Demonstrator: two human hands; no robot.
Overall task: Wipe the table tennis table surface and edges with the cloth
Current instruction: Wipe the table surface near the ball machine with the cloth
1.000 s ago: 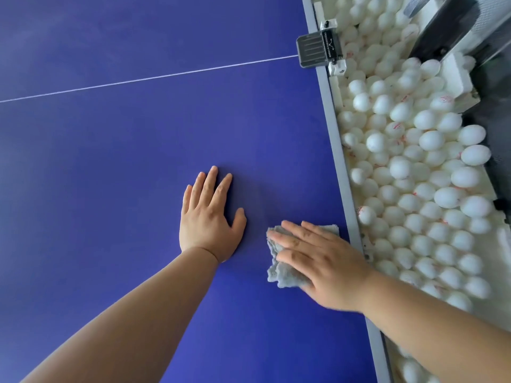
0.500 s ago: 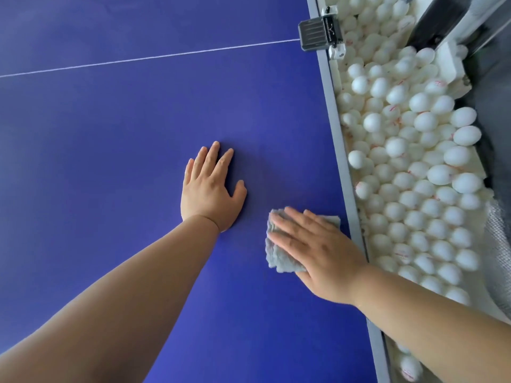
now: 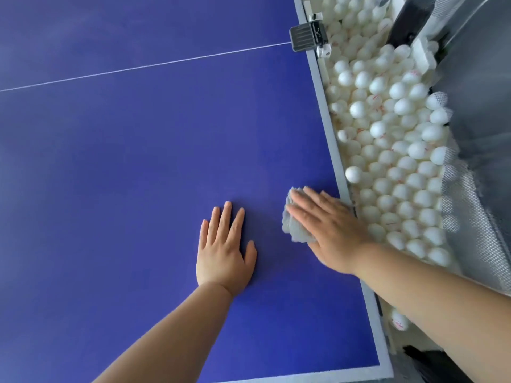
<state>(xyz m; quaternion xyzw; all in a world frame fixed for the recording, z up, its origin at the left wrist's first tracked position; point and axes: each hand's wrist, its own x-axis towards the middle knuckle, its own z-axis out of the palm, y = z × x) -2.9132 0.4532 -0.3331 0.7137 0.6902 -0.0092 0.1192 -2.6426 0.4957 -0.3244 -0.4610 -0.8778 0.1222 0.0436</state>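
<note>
Cloth (image 3: 297, 230) nearer net (image 3: 467, 217) of balls (image 3: 398, 172)

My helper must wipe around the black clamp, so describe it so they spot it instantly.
On the blue table, follow the thin white line to the grey right edge. The black clamp sits where they meet, beside the heap of white balls. Unlike the pale round balls beside it, it is dark, boxy and ribbed.
</note>
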